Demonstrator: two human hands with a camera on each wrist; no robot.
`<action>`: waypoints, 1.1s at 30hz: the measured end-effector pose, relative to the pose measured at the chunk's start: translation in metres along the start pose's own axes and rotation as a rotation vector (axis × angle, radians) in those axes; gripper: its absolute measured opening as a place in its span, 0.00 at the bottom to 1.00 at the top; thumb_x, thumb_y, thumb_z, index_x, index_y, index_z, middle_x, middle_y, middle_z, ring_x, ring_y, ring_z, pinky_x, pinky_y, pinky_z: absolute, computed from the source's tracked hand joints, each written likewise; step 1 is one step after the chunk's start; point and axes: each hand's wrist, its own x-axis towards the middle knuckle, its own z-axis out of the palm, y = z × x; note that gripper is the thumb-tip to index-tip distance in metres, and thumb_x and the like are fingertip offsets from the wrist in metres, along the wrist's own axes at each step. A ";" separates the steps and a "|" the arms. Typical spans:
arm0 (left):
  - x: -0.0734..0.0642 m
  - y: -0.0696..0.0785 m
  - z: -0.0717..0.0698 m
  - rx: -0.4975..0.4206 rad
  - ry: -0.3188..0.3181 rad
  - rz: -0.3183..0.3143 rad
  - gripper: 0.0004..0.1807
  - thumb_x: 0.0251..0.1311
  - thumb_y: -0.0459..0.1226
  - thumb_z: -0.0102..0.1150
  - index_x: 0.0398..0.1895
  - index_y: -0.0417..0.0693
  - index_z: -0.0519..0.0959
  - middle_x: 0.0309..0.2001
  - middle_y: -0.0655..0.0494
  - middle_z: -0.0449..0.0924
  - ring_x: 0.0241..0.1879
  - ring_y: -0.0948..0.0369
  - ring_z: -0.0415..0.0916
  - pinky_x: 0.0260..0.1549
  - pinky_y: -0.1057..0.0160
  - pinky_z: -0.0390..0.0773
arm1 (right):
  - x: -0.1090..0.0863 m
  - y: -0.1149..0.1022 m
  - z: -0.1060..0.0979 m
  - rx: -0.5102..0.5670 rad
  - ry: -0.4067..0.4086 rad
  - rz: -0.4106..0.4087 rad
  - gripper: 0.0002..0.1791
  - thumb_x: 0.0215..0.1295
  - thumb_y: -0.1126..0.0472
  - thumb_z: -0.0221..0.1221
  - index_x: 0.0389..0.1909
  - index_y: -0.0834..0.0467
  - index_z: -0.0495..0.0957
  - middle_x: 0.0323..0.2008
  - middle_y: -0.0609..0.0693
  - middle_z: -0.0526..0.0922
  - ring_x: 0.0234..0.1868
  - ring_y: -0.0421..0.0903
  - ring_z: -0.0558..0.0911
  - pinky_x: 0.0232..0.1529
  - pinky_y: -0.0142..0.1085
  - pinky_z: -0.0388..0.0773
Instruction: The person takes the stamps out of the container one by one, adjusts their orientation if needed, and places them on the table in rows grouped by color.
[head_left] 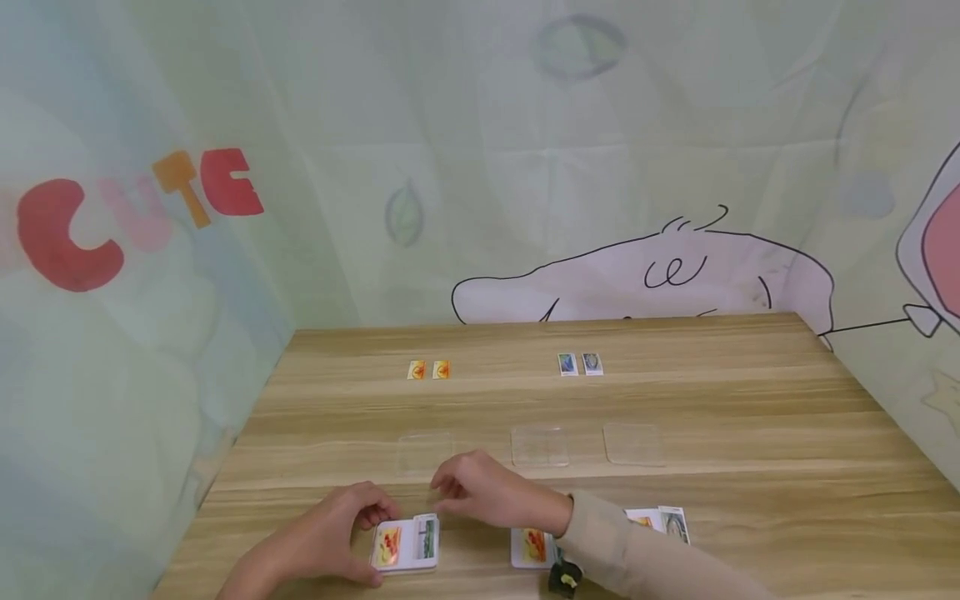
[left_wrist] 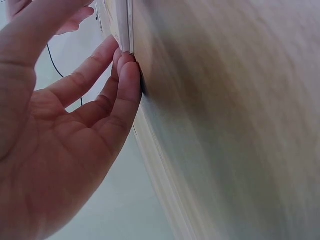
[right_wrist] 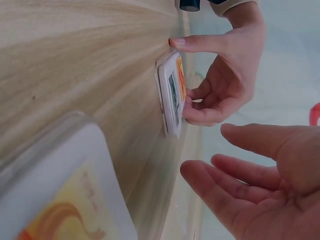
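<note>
My left hand [head_left: 322,537] holds a flat white case [head_left: 407,546] at its left side, thumb at the near corner and fingers at the far edge. On this case lie an orange-and-yellow stamp [head_left: 387,547] and a green-grey stamp [head_left: 426,538], side by side. In the left wrist view the fingertips [left_wrist: 129,80] sit against the case's edge. My right hand [head_left: 498,492] hovers just right of that case, its fingers loosely bent with nothing between them. In the right wrist view its thumb [right_wrist: 250,137] and fingers stand apart.
A second white case [head_left: 517,546] with an orange stamp lies under my right wrist; a third case [head_left: 655,518] is partly behind the sleeve. Three clear plastic lids [head_left: 540,447] lie in a row beyond. Farther back are two orange stamps [head_left: 441,369] and two bluish stamps [head_left: 567,364].
</note>
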 end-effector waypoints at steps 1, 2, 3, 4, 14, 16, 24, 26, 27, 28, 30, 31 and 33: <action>0.000 0.000 0.000 -0.003 -0.002 -0.004 0.31 0.39 0.48 0.81 0.47 0.51 0.78 0.42 0.63 0.76 0.40 0.67 0.72 0.41 0.65 0.76 | 0.000 0.000 0.001 0.005 -0.003 0.003 0.12 0.64 0.66 0.66 0.46 0.66 0.82 0.38 0.51 0.86 0.35 0.30 0.78 0.38 0.22 0.76; 0.001 0.001 0.000 -0.005 -0.003 -0.008 0.31 0.39 0.48 0.81 0.47 0.51 0.78 0.42 0.63 0.76 0.40 0.67 0.72 0.42 0.65 0.76 | 0.001 -0.001 0.001 0.005 -0.004 0.003 0.12 0.64 0.66 0.66 0.46 0.66 0.83 0.38 0.51 0.86 0.34 0.30 0.78 0.38 0.22 0.76; 0.001 0.001 -0.001 -0.008 -0.005 -0.013 0.31 0.39 0.48 0.82 0.47 0.51 0.78 0.42 0.62 0.76 0.40 0.67 0.72 0.42 0.65 0.76 | 0.001 -0.001 0.002 0.007 -0.006 0.005 0.12 0.63 0.66 0.66 0.46 0.66 0.83 0.37 0.51 0.86 0.34 0.30 0.78 0.38 0.22 0.75; 0.001 0.001 -0.001 -0.008 -0.006 -0.016 0.31 0.39 0.48 0.82 0.47 0.51 0.78 0.42 0.62 0.76 0.40 0.66 0.72 0.42 0.65 0.76 | 0.001 -0.001 0.002 0.007 -0.007 0.005 0.12 0.63 0.66 0.67 0.46 0.66 0.83 0.37 0.51 0.86 0.34 0.30 0.78 0.38 0.22 0.75; 0.002 -0.001 0.000 -0.009 -0.006 -0.012 0.31 0.39 0.48 0.82 0.47 0.50 0.78 0.42 0.63 0.76 0.40 0.67 0.72 0.42 0.66 0.76 | 0.004 -0.002 0.007 -0.001 -0.014 0.034 0.14 0.61 0.65 0.69 0.46 0.65 0.84 0.35 0.48 0.86 0.32 0.30 0.77 0.36 0.22 0.75; 0.002 -0.001 0.000 -0.013 -0.008 -0.012 0.31 0.39 0.48 0.82 0.47 0.50 0.78 0.42 0.63 0.76 0.40 0.66 0.72 0.42 0.66 0.76 | 0.005 -0.001 0.009 0.006 -0.020 0.043 0.13 0.61 0.65 0.69 0.46 0.65 0.84 0.35 0.47 0.86 0.31 0.30 0.77 0.35 0.22 0.75; 0.001 -0.001 0.001 -0.019 -0.009 -0.020 0.31 0.40 0.49 0.82 0.47 0.52 0.78 0.43 0.63 0.77 0.41 0.66 0.72 0.42 0.66 0.76 | 0.006 0.000 0.014 0.028 -0.029 0.038 0.08 0.61 0.66 0.69 0.40 0.63 0.85 0.33 0.46 0.85 0.29 0.29 0.76 0.32 0.22 0.75; 0.002 0.000 0.001 -0.020 -0.009 -0.031 0.30 0.40 0.49 0.82 0.47 0.52 0.78 0.42 0.63 0.77 0.41 0.66 0.73 0.42 0.66 0.76 | 0.006 0.000 0.015 0.018 -0.025 0.034 0.08 0.60 0.66 0.69 0.40 0.63 0.85 0.32 0.45 0.85 0.28 0.29 0.76 0.32 0.21 0.75; 0.002 0.000 0.001 -0.022 -0.008 -0.032 0.30 0.40 0.49 0.82 0.47 0.52 0.78 0.42 0.64 0.77 0.41 0.66 0.73 0.42 0.66 0.76 | 0.007 -0.001 0.016 0.013 -0.023 0.034 0.08 0.60 0.66 0.69 0.39 0.63 0.85 0.32 0.45 0.85 0.28 0.29 0.76 0.32 0.21 0.74; 0.002 -0.001 0.001 -0.023 -0.007 -0.032 0.30 0.40 0.48 0.82 0.46 0.52 0.78 0.42 0.64 0.77 0.40 0.66 0.73 0.42 0.66 0.76 | 0.007 -0.001 0.016 0.007 -0.021 0.035 0.08 0.60 0.66 0.69 0.40 0.63 0.85 0.31 0.45 0.85 0.28 0.29 0.76 0.32 0.21 0.74; 0.001 -0.001 0.001 -0.021 -0.002 -0.024 0.30 0.39 0.48 0.82 0.46 0.52 0.78 0.42 0.64 0.77 0.40 0.66 0.73 0.42 0.65 0.77 | 0.007 -0.001 0.017 -0.001 -0.018 0.040 0.09 0.60 0.65 0.70 0.40 0.63 0.85 0.31 0.44 0.84 0.28 0.29 0.76 0.32 0.21 0.74; 0.001 -0.001 0.001 -0.021 0.000 -0.020 0.30 0.39 0.48 0.82 0.46 0.52 0.78 0.42 0.64 0.77 0.40 0.66 0.73 0.42 0.65 0.77 | 0.007 -0.001 0.018 -0.002 -0.016 0.042 0.09 0.59 0.65 0.70 0.40 0.63 0.85 0.31 0.44 0.84 0.29 0.29 0.76 0.32 0.21 0.74; 0.000 -0.001 0.001 -0.021 0.004 -0.016 0.30 0.39 0.48 0.82 0.46 0.52 0.78 0.42 0.64 0.77 0.40 0.66 0.73 0.42 0.65 0.77 | 0.008 -0.001 0.019 -0.002 -0.014 0.043 0.10 0.59 0.65 0.70 0.41 0.63 0.85 0.31 0.44 0.84 0.29 0.29 0.76 0.32 0.21 0.74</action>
